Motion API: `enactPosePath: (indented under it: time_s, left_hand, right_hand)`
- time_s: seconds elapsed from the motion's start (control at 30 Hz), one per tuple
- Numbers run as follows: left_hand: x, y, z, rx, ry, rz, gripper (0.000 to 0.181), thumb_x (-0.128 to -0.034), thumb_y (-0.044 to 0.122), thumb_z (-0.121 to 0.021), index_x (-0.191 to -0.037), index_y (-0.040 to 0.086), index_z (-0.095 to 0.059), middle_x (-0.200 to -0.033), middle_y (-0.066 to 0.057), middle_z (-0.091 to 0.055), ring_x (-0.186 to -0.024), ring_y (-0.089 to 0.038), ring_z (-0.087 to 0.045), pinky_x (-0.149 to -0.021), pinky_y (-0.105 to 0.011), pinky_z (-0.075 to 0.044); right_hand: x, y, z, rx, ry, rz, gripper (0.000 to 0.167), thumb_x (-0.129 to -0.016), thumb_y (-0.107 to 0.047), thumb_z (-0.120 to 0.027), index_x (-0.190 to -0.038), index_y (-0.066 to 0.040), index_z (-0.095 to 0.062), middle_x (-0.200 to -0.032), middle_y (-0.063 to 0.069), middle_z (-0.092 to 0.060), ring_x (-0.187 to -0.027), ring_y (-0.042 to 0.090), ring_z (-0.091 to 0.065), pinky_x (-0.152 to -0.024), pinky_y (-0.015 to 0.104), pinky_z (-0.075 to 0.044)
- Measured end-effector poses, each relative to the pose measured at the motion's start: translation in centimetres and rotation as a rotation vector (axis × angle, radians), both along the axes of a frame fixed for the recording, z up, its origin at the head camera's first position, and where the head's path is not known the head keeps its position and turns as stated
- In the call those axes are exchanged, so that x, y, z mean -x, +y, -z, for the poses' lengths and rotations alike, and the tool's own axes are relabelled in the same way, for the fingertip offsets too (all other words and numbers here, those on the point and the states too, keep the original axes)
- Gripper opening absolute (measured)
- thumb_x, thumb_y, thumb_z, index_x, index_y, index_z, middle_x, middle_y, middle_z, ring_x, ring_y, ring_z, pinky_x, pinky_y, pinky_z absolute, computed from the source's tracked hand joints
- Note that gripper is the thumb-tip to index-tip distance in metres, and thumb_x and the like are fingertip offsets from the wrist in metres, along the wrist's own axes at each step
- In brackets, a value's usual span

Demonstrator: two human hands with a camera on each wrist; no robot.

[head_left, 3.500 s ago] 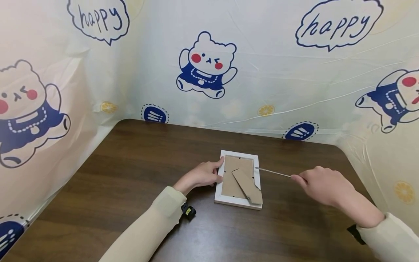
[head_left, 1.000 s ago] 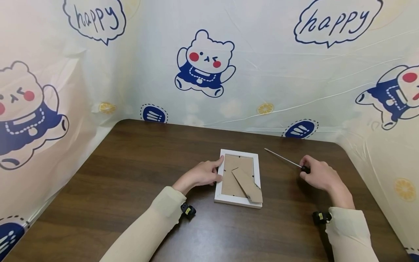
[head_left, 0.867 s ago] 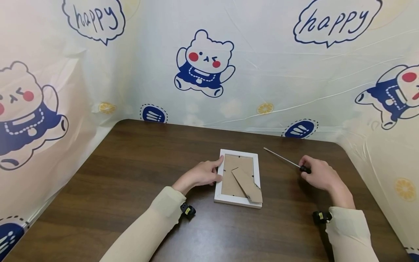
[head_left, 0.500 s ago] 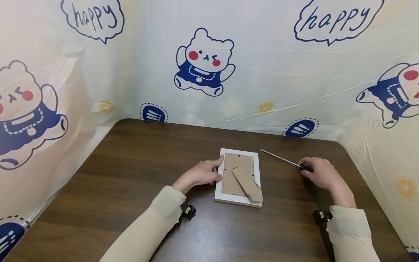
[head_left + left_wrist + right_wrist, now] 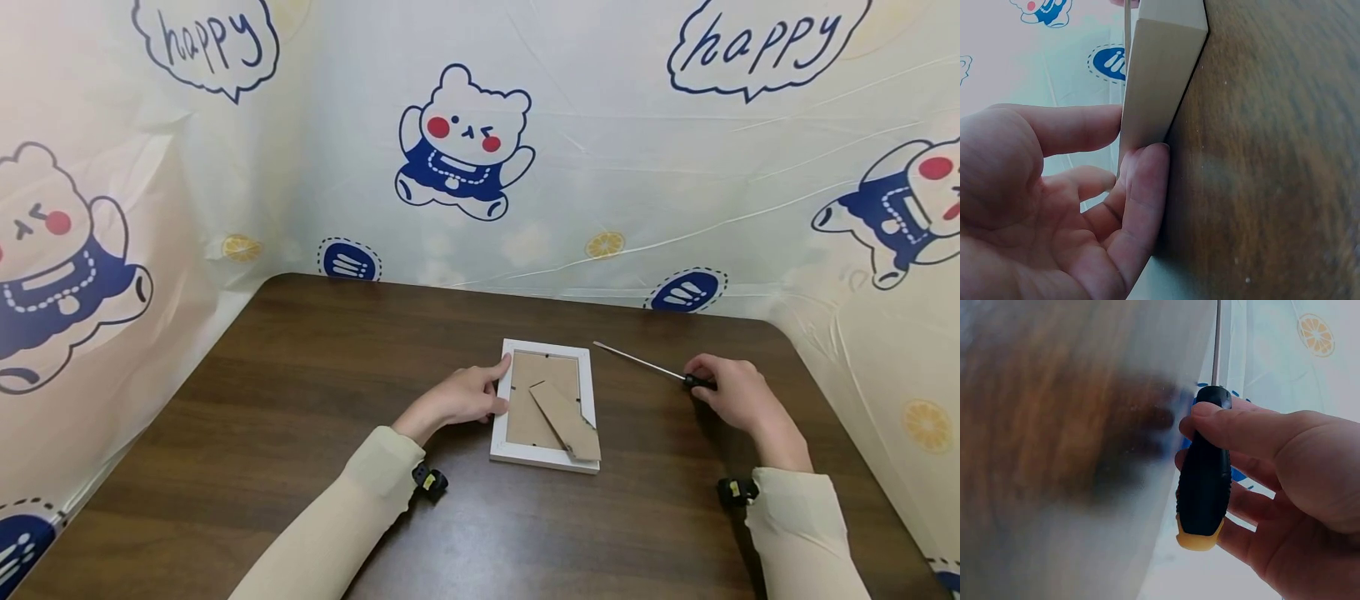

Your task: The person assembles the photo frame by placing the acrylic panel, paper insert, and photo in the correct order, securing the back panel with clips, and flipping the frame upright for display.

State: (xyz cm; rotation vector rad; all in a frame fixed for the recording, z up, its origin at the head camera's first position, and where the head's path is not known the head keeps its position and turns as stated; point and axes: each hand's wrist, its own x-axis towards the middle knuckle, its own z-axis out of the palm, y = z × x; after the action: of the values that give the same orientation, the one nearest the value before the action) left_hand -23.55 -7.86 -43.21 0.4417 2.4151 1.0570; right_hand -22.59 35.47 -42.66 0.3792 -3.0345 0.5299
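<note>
A white picture frame [image 5: 525, 454] lies face down on the brown table, its brown backing board [image 5: 558, 368] and slanted easel stand [image 5: 567, 425] showing. Small dark tabs sit around the board's edge. My left hand [image 5: 467, 396] holds the frame's left side, thumb at the upper edge and fingertips against the side wall [image 5: 1163, 81] in the left wrist view. To the right of the frame, my right hand [image 5: 738, 396] grips a screwdriver [image 5: 641, 361] by its black and yellow handle [image 5: 1204, 481]. The metal shaft points left toward the frame's top right corner, apart from it.
The wooden table [image 5: 337, 358] spreads around both hands. A pale printed curtain [image 5: 585, 158] with bears and lemon slices encloses its back and sides. A black wrist camera [image 5: 430, 482] sits on the left cuff, another camera [image 5: 737, 492] on the right.
The screwdriver's tip was at the frame's right border; my right hand has since drawn it away to the right. Lately the tip has shifted slightly left. Left hand and frame have stayed put.
</note>
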Motion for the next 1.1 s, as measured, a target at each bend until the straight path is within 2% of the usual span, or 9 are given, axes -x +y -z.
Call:
enactPosePath:
  time_s: [0.3, 0.57, 0.77, 0.97, 1.1]
  left_hand:
    - [0.0, 0.0, 0.0, 0.004, 0.005, 0.001, 0.080, -0.1007, 0.019, -0.070, -0.169, 0.021, -0.028, -0.086, -0.007, -0.059, -0.069, -0.020, -0.061, -0.065, -0.031, -0.045]
    - [0.1, 0.0, 0.0, -0.001, 0.000, 0.008, 0.080, -0.1009, 0.019, -0.070, -0.169, 0.021, -0.027, -0.087, -0.007, -0.059, -0.070, -0.020, -0.062, -0.065, -0.031, -0.046]
    - [0.2, 0.0, 0.1, -0.002, 0.003, 0.008, 0.081, -0.1007, 0.019, -0.070, -0.169, 0.021, -0.028, -0.087, -0.007, -0.060, -0.070, -0.020, -0.062, -0.065, -0.031, -0.046]
    - [0.0, -0.1, -0.1, -0.001, -0.008, 0.001, 0.080, -0.1011, 0.020, -0.071, -0.169, 0.022, -0.028, -0.088, -0.008, -0.060, -0.071, -0.021, -0.062, -0.065, -0.031, -0.046]
    - [-0.2, -0.2, -0.2, 0.003, -0.006, 0.002, 0.080, -0.1010, 0.021, -0.071, -0.169, 0.023, -0.028, -0.088, -0.007, -0.061, -0.072, -0.021, -0.062, -0.066, -0.032, -0.046]
  right_hand:
    - [0.0, 0.2, 0.0, 0.004, -0.024, -0.021, 0.021, -0.087, 0.004, -0.079, -0.107, -0.001, -0.071, -0.096, 0.017, -0.076, -0.094, 0.040, -0.071, -0.088, 0.066, -0.051]
    - [-0.2, 0.2, 0.0, -0.007, -0.069, -0.007, 0.022, -0.087, 0.005, -0.079, -0.108, 0.000, -0.072, -0.095, 0.015, -0.074, -0.091, 0.036, -0.069, -0.087, 0.064, -0.053]
    - [-0.2, 0.2, 0.0, -0.006, -0.067, -0.009, 0.022, -0.087, 0.004, -0.080, -0.108, 0.000, -0.072, -0.095, 0.014, -0.074, -0.092, 0.035, -0.069, -0.087, 0.062, -0.053]
    - [-0.4, -0.1, -0.9, 0.000, -0.100, -0.008, 0.026, -0.091, -0.004, -0.079, -0.115, 0.002, -0.073, -0.106, 0.020, -0.076, -0.099, 0.039, -0.070, -0.091, 0.064, -0.053]
    - [-0.5, -0.7, -1.8, -0.007, -0.057, -0.017, 0.025, -0.095, -0.009, -0.075, -0.118, 0.002, -0.072, -0.106, 0.019, -0.076, -0.097, 0.037, -0.070, -0.089, 0.063, -0.054]
